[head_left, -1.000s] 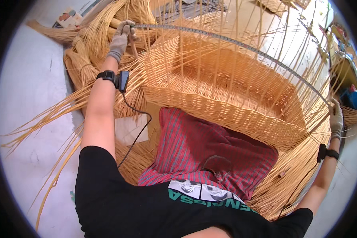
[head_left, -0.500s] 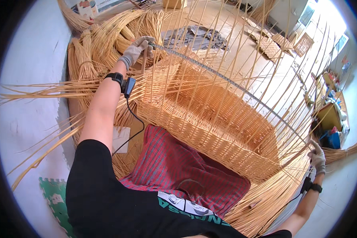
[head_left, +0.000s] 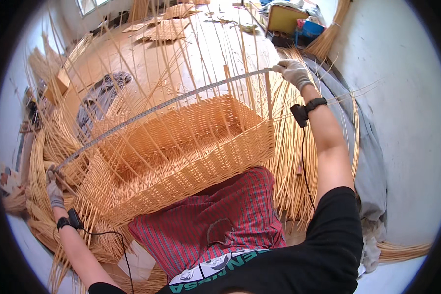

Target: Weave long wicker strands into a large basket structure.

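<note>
A long rectangular wicker basket (head_left: 191, 176) with tall upright stakes stands before me, tilted in the view. A grey tape measure (head_left: 169, 100) is stretched across above its far side, among the stakes. My right hand (head_left: 295, 73), in a pale work glove, pinches the right end of the tape at the top of a flat wooden corner post (head_left: 268, 95). My gloved left hand (head_left: 55, 188) has its fingers closed on the tape's other end, low at the far left, beside the basket's left end. Fingertip details there are small.
A red checked cloth (head_left: 235, 210) covers my lap against the basket's near side. Loose willow rods (head_left: 299, 161) lie to the right, and more bundles (head_left: 44, 142) stand at left. A dark crumpled cloth (head_left: 100, 100) and woven panels (head_left: 169, 29) lie on the floor beyond.
My view has swung to the right, so basket and hands appear rotated. Both hands still hold the tape stretched over the basket.
</note>
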Demonstrator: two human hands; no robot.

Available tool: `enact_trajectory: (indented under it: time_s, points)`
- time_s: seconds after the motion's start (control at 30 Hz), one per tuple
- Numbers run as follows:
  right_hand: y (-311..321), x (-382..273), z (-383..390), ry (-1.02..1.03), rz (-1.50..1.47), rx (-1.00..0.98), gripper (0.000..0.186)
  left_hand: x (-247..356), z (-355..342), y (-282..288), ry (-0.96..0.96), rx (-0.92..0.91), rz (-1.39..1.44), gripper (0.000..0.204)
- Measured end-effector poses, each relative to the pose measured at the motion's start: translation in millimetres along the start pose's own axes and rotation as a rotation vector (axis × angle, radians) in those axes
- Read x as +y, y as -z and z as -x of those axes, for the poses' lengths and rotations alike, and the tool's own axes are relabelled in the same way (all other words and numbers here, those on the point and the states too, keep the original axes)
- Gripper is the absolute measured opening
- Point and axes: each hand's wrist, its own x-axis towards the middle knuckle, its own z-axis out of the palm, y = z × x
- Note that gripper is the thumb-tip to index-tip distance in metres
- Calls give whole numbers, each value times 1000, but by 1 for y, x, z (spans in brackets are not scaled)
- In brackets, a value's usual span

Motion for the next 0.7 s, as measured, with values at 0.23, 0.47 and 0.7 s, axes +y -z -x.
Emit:
enact_trajectory:
  time_s: [0.23,0.47,0.7]
  points:
    - [0,-10,7,-25,-19,17,53,-7,-17,30,-16,-136,-14,38]
    - [-48,-19,70,329,-140,-340,20,3,64,-57,-765,432,-1226,37]
    - [-147,16,251,87,58,-720,23,-35,311,-166,-526,-50,-370,19]
